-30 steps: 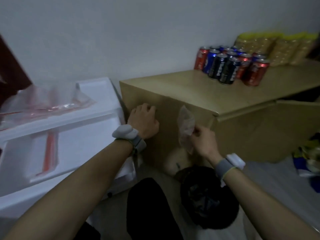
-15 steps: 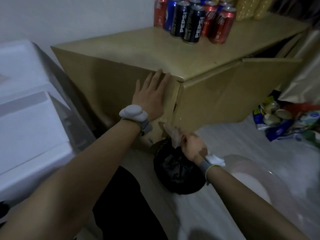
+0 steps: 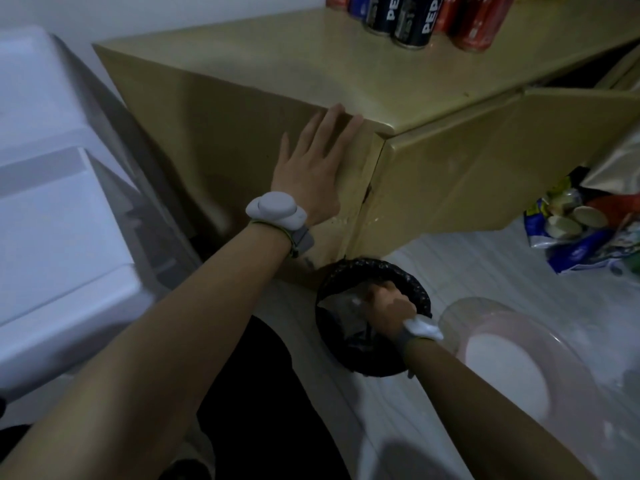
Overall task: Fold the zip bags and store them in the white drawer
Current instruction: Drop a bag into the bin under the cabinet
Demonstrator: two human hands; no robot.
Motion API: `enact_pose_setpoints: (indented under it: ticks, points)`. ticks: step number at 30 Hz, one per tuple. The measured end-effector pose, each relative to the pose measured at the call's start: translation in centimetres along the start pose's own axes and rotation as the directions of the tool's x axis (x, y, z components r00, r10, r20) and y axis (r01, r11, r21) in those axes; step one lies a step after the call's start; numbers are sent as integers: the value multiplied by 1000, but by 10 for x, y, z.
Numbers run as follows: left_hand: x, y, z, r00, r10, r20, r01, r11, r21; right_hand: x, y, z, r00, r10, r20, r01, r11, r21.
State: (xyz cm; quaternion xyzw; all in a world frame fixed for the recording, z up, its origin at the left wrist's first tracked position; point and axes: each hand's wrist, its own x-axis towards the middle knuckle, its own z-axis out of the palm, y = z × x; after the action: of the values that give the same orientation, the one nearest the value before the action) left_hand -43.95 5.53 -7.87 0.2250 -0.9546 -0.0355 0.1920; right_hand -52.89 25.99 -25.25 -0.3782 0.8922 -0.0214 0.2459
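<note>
My left hand [image 3: 313,161] lies flat with straight fingers against the side of the tan cabinet [image 3: 242,140], close to its corner. My right hand [image 3: 389,308] is down inside the mouth of a black bin [image 3: 412,278] on the floor, fingers curled round a small crumpled clear plastic piece [image 3: 349,303]. The white drawer unit [image 3: 52,202] fills the left of the view; no zip bags show on it in this frame.
Soda cans [image 3: 412,15] stand on the cabinet top at the back. A clear pink plastic basin [image 3: 512,355] sits on the pale floor right of the bin. Snack packets [image 3: 581,230] lie at the right edge. My dark-clothed leg [image 3: 270,393] is in front.
My right hand has gone down from cabinet height into the black bin with the crumpled plastic. My left hand slid right along the cabinet side and flattened. The view swung down and right.
</note>
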Motion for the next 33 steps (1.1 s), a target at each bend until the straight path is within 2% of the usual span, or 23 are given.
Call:
enact_pose_setpoints:
  ticks: [6,11,14,17,19,25,27,33]
  points:
    - [0,1,0,1000,-6,6,6,1000,5,0,-14,-14,1000,-13,10,14,999,-37]
    - [-5,-2,-7,999,17,32,-18,999,50,-2,-33,-38,989,-89,-120,85,996,-41]
    - [-23,-14,-18,984,-44,173,32,997,73,-6,-53,-57,968,-141,-207,133,990,-53]
    - [-37,-32,-33,901,-143,409,99,987,127,-9,-77,-79,949,-179,-258,171,984,-56]
    - [-47,-43,-55,868,-217,448,138,969,203,-16,-100,-98,914,-240,-328,230,971,-67]
    - [-66,-64,-121,918,-295,264,196,918,346,-34,-185,-151,730,-380,-568,419,906,-68]
    - [-75,-73,-143,935,-318,157,245,900,360,-41,-216,-167,667,-408,-623,486,872,-51]
    - [-129,-118,-207,927,-357,-114,373,851,371,-71,-311,-188,540,-542,-644,686,727,-36]
